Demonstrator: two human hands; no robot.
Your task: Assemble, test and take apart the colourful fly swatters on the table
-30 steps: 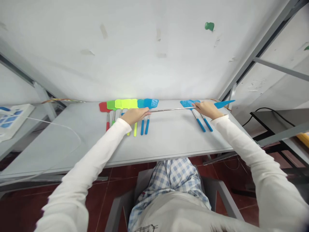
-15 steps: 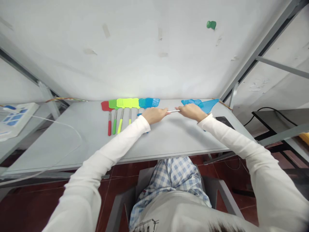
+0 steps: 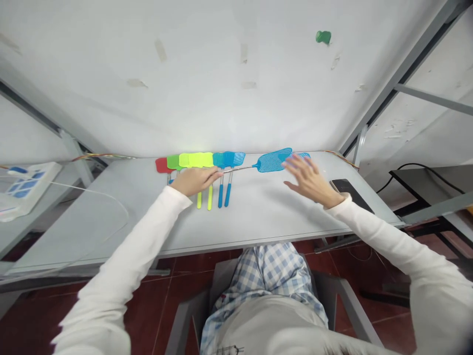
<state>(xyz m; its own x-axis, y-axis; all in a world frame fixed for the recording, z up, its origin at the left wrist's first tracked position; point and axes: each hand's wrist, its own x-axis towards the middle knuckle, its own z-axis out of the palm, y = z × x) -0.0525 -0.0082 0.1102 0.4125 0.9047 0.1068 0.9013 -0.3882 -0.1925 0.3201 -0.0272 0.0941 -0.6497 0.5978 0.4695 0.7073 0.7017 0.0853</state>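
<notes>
Above a grey table (image 3: 258,217), two bare hands in white sleeves (image 3: 121,266) reach forward; left hand (image 3: 197,180) palm down, fingers closed round the metal shaft (image 3: 238,169) of one blue fly swatter (image 3: 274,160), held crosswise with mesh head to the right, handle end (image 3: 171,181) showing left of the hand; right hand (image 3: 309,182) released, fingers spread at the head's right end, contact there not discernible.

Counted along the table's back edge: red swatter (image 3: 161,165), one; green swatter (image 3: 173,161), one; yellow swatters (image 3: 199,159), heads overlapping, two handles visible, full number uncertain; row of blue swatters (image 3: 235,158), two, handles toward the front edge; further blue mesh (image 3: 306,155) behind the right fingers, quantity hidden; black phone (image 3: 351,195), one, right of the right hand; white panel with blue squares (image 3: 27,190), one, far left.

Setting: white wall (image 3: 207,98) with tape scraps (image 3: 160,51) and one green scrap (image 3: 323,37); grey chair (image 3: 345,305); red-brown tiled floor (image 3: 148,315).
</notes>
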